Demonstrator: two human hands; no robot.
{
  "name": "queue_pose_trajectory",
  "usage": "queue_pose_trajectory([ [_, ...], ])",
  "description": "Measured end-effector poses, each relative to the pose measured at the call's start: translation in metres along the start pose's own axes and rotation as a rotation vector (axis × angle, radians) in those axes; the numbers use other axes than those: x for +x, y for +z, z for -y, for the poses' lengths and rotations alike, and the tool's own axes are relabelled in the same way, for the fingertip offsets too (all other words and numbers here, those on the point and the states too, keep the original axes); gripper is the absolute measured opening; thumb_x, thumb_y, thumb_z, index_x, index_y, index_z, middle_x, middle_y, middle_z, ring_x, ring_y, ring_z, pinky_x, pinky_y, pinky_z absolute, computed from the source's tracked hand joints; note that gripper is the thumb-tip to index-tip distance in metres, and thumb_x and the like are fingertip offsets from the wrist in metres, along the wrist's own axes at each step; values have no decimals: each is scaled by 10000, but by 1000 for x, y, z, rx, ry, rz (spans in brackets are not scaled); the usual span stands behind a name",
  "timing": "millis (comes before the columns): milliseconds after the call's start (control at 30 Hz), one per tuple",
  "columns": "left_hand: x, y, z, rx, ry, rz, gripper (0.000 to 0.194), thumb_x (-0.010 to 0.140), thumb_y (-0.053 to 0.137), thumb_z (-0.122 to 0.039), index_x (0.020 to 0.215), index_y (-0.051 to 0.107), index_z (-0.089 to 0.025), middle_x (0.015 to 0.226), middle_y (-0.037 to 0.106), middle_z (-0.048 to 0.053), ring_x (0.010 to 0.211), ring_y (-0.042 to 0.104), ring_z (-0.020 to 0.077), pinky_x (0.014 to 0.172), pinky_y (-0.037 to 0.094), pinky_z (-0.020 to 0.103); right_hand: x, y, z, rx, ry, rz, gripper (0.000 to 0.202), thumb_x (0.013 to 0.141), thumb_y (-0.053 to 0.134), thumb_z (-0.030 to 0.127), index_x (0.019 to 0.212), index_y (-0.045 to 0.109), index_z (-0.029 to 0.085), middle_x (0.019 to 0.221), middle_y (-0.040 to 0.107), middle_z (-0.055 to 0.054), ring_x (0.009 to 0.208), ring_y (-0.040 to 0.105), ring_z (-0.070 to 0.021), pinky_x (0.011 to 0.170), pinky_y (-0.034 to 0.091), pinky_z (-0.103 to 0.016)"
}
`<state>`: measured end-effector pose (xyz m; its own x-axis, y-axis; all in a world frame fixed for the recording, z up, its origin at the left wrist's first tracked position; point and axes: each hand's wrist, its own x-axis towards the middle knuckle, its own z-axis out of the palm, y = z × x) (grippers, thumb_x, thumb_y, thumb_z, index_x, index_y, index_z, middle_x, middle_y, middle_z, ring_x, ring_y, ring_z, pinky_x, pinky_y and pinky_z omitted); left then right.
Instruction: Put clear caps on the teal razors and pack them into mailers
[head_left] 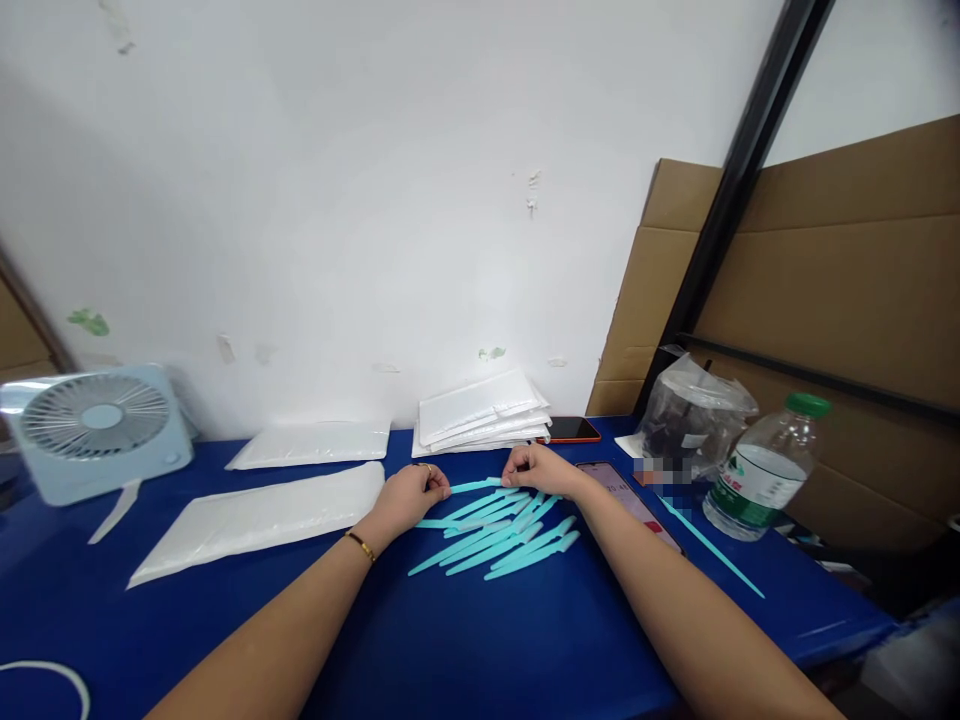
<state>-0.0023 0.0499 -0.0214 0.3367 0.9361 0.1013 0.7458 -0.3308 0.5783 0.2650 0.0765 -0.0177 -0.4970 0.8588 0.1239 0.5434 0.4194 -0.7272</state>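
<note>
A slim teal eyebrow razor [474, 487] is held level between my two hands, just behind a loose pile of the same kind. My left hand [409, 498] pinches its left end between thumb and fingertips. At the other end, the thumb and fingers of my right hand [538, 470] are closed on it. Several more teal eyebrow razors [491, 545] overlap on the blue tabletop [450, 650], mostly slanting up to the right. One lone teal razor [712, 548] lies apart at the right, beyond my right forearm.
White padded mailers [480, 405] are stacked against the wall; a flat white mailer [262, 515] lies left of my hands. A pale blue fan [105, 425] stands far left. Rightward are a phone [626, 500], a bagged cup [690, 410] and a green-capped water bottle [765, 475]. Another phone [574, 430] lies behind.
</note>
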Motion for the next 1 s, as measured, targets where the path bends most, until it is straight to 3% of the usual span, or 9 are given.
queue_pose_trajectory([
  [200,0,2,1,8,-11,-49,202,748,523,-366,777,628,-197,706,602,1,614,520,133,526,337,225,-7,-17,-8,-53,92,-60,288,648,675,394,779,697,139,702,588,-19,606,497,-110,556,396,-222],
  [333,-3,0,-5,9,56,-148,240,740,542,-405,848,620,-206,822,595,15,703,534,148,606,382,241,-10,-16,2,-163,7,-116,261,626,698,386,762,689,164,807,580,-26,657,503,-110,592,405,-217],
  [500,-11,1,-18,14,159,-34,316,740,525,-507,813,635,-220,807,593,8,719,538,152,595,380,237,-11,-5,13,-194,-18,33,228,636,691,369,732,691,163,838,571,-34,681,523,-115,601,417,-210],
  [667,-9,3,-21,64,126,43,214,747,533,-397,745,630,-206,727,611,-1,653,550,136,556,358,228,-11,-2,15,-148,-22,103,243,686,646,380,753,672,148,862,564,-43,650,516,-105,577,421,-207],
  [867,-4,-6,-6,136,48,-23,175,743,535,-361,750,643,-224,751,625,0,711,568,156,588,376,241,-14,-19,9,-254,42,-55,180,676,663,336,706,676,160,802,566,-36,687,533,-131,611,417,-226],
  [1000,-4,-7,-2,179,62,-139,214,745,538,-326,923,627,-246,885,616,12,832,563,181,684,408,264,-19,-22,15,-227,-17,16,222,679,662,377,757,684,171,844,571,-37,734,548,-139,630,415,-222],
])
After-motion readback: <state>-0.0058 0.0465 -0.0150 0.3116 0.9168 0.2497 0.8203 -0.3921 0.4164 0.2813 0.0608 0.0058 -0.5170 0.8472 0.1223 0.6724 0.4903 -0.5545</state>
